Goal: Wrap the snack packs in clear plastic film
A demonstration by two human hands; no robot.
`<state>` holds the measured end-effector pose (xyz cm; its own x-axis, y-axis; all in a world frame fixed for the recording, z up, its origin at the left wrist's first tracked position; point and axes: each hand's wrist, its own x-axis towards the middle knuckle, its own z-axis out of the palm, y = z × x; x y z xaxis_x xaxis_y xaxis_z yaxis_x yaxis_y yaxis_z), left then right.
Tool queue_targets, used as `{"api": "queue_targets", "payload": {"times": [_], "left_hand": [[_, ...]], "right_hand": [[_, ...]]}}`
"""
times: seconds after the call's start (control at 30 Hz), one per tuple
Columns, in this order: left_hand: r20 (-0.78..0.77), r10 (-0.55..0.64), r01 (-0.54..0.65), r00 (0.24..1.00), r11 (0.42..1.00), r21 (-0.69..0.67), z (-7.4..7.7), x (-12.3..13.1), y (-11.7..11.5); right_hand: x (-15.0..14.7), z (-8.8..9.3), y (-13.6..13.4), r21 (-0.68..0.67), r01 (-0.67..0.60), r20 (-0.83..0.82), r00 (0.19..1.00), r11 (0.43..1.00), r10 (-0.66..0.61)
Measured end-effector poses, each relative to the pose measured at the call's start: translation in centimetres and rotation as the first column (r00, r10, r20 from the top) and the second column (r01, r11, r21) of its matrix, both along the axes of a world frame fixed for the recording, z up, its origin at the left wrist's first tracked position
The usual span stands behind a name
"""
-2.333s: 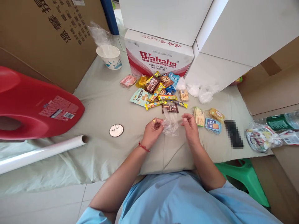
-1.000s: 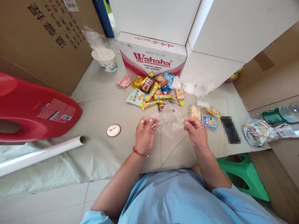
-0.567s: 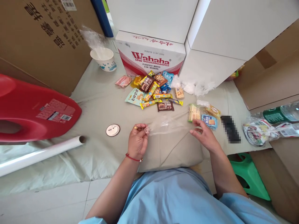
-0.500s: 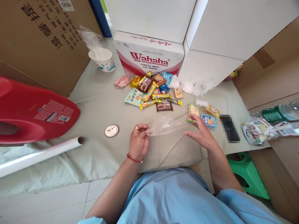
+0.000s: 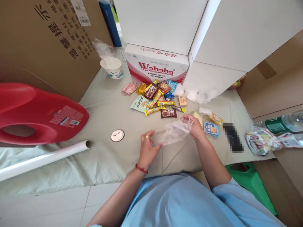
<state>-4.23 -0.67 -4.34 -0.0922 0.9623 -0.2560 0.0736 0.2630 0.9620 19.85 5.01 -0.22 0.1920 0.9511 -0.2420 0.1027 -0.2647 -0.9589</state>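
Observation:
My right hand (image 5: 196,126) pinches one end of a clear plastic bag (image 5: 174,132) over the front of the cloth-covered table. Beside the bag's other end is my left hand (image 5: 148,150), its thumb and fingers apart; the thumb tip meets the bag's edge. Beyond the bag lies a pile of wrapped snacks, with a brown cocoa packet (image 5: 169,113), yellow stick packets (image 5: 154,110) and a pale green pouch (image 5: 140,103). Right of my right hand rest a blue cracker packet (image 5: 211,129) and a yellow packet (image 5: 216,119). A pale packet (image 5: 198,117) is partly hidden behind that hand.
A round badge (image 5: 117,135) lies left of my left hand. Farther left are a red jug (image 5: 42,113) and a white tube (image 5: 47,159). Behind stand a paper cup (image 5: 113,69) and a Wahaha box (image 5: 156,64). Bottles (image 5: 281,124) lie at right.
The bag's held end has passed from my left hand to my right. My left hand has loosened its fingers, and my right hand has moved left and closed. The view has shifted slightly.

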Motion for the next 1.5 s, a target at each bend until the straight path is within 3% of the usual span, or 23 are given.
{"api": "queue_targets", "payload": {"times": [0.07,0.17,0.33,0.47,0.57,0.63,0.7,0.73,0.8,0.83,0.9,0.97,1.0,1.13,1.2,1.37,1.43,1.5], "left_hand": [[0.169,0.09,-0.076,0.981,0.993,-0.092,-0.3,-0.2,0.9],[0.316,0.139,-0.088,0.938,0.981,-0.171,-0.1,-1.1,2.2],[0.347,0.128,-0.028,0.929,0.96,-0.28,0.8,-3.0,2.8],[0.273,0.04,0.071,0.961,0.92,-0.385,1.2,-4.7,2.4],[0.073,-0.116,0.136,0.991,0.896,-0.423,1.2,-6.1,1.8],[-0.239,-0.184,0.112,0.953,0.951,-0.289,1.3,-6.9,1.3],[-0.6,-0.051,0.063,0.798,0.998,0.0,1.7,-7.4,0.7],[-0.721,0.074,0.062,0.689,0.985,0.161,2.1,-7.4,0.4],[-0.807,0.256,0.175,0.531,0.899,0.401,3.0,-6.9,0.1],[-0.817,0.262,0.297,0.514,0.839,0.455,3.4,-6.3,0.1],[-0.835,0.133,0.566,0.533,0.678,0.469,3.8,-4.8,0.5],[-0.86,-0.015,0.718,0.509,0.558,0.416,3.3,-3.2,1.5],[-0.876,-0.046,0.737,0.481,0.562,0.375,2.7,-2.5,2.1],[-0.922,-0.121,0.66,0.369,0.732,0.168,-0.7,-1.7,4.3],[-0.921,-0.156,0.638,0.358,0.761,0.119,-1.9,-2.3,4.4],[-0.911,-0.158,0.614,0.381,0.78,0.122,-2.2,-4.2,2.7],[-0.912,-0.161,0.595,0.378,0.797,0.106,-2.0,-4.5,2.2],[-0.911,-0.17,0.585,0.376,0.806,0.092,-2.0,-4.5,2.0]], "right_hand": [[0.9,-0.1,-0.2,-0.066,0.022,-0.043,0.999,0.998,-0.024],[2.1,-0.6,-1.2,-0.166,-0.008,-0.086,0.996,0.986,-0.006],[3.0,-2.0,-3.3,-0.278,-0.076,-0.071,0.996,0.958,0.058],[2.9,-2.7,-3.7,-0.336,-0.169,-0.031,0.985,0.926,0.169],[3.1,-2.7,-3.3,-0.371,-0.246,0.039,0.959,0.895,0.28],[3.4,-2.5,-2.9,-0.335,-0.271,0.175,0.923,0.902,0.342],[3.7,-2.2,-2.4,-0.278,-0.291,0.335,0.864,0.916,0.376],[3.8,-2.0,-2.2,-0.258,-0.304,0.393,0.834,0.917,0.387],[3.8,-1.7,-1.6,-0.245,-0.342,0.446,0.791,0.907,0.418],[3.8,-1.6,-1.4,-0.233,-0.361,0.46,0.777,0.903,0.429],[3.5,-1.4,-1.0,-0.192,-0.387,0.488,0.76,0.902,0.43],[3.3,-1.5,-0.8,-0.173,-0.377,0.465,0.783,0.91,0.414],[3.2,-1.5,-0.8,-0.188,-0.354,0.416,0.816,0.916,0.401],[3.7,-1.6,-2.3,-0.344,-0.241,0.152,0.94,0.908,0.307],[4.4,-1.6,-3.7,-0.403,-0.213,0.11,0.954,0.89,0.279],[6.6,-1.0,-5.5,-0.458,-0.316,0.159,0.891,0.831,0.426],[7.0,0.0,-4.2,-0.415,-0.338,0.283,0.834,0.845,0.473],[6.6,1.2,-1.2,-0.305,-0.335,0.452,0.774,0.892,0.445]]}}
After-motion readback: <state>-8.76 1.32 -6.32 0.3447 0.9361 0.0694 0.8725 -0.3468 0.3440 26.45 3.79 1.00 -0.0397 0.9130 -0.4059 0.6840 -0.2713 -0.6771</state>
